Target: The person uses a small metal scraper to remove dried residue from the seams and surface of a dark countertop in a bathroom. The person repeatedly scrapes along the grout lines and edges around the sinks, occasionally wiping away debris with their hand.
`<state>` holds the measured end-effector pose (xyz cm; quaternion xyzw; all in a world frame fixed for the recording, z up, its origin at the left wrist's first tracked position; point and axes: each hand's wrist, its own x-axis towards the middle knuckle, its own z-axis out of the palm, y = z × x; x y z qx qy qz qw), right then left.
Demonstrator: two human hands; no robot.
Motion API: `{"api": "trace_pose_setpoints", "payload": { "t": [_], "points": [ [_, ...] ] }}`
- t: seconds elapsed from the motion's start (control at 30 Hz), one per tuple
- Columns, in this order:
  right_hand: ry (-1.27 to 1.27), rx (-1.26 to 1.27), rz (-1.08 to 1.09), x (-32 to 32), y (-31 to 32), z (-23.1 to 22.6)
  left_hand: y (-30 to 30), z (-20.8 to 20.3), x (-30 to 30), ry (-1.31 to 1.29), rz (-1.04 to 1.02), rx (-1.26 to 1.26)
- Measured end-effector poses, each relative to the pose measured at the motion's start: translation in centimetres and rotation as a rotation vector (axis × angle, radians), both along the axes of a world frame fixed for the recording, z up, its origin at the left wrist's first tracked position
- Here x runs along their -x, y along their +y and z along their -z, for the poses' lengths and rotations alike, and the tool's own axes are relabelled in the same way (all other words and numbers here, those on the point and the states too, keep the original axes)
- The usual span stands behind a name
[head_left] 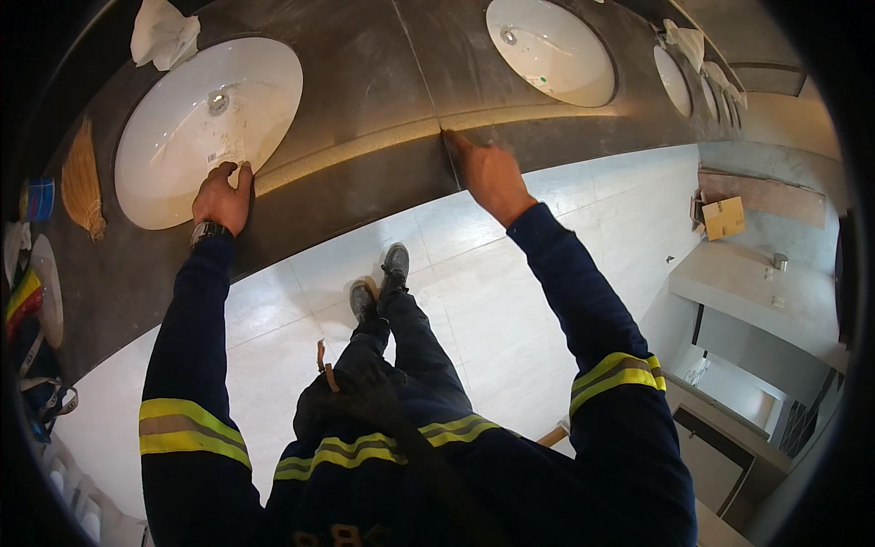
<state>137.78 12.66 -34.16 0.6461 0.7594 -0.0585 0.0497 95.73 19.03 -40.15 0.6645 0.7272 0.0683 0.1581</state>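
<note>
My left hand rests on the front rim of a white oval sink, its fingers apart and pointing into the basin; I see nothing held in it. A wristwatch sits on that wrist. Over the dark countertop, my right hand is closed, with the index finger reaching to a thin seam that crosses the counter. The fingertip meets the seam near the counter's front edge. Whether something small is pinched there is hidden by the fingers.
Right of the seam lies a second sink, with more sinks beyond. A straw brush and a blue tape roll lie at the far left. White crumpled plastic stands behind the near sink. A cardboard box is at the right.
</note>
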Motion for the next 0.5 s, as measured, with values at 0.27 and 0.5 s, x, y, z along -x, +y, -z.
{"api": "trace_pose_setpoints", "payload": {
  "t": [0.27, 0.5],
  "points": [
    [0.024, 0.331, -0.14, -3.3, -12.7, -1.0, 0.1, 0.3, -0.2, 0.02, -0.006, -0.004],
    [0.676, 0.004, 0.381, -1.4, -11.1, -1.9, 0.2, -0.5, -0.8, 0.029, -0.003, 0.042]
  ]
}}
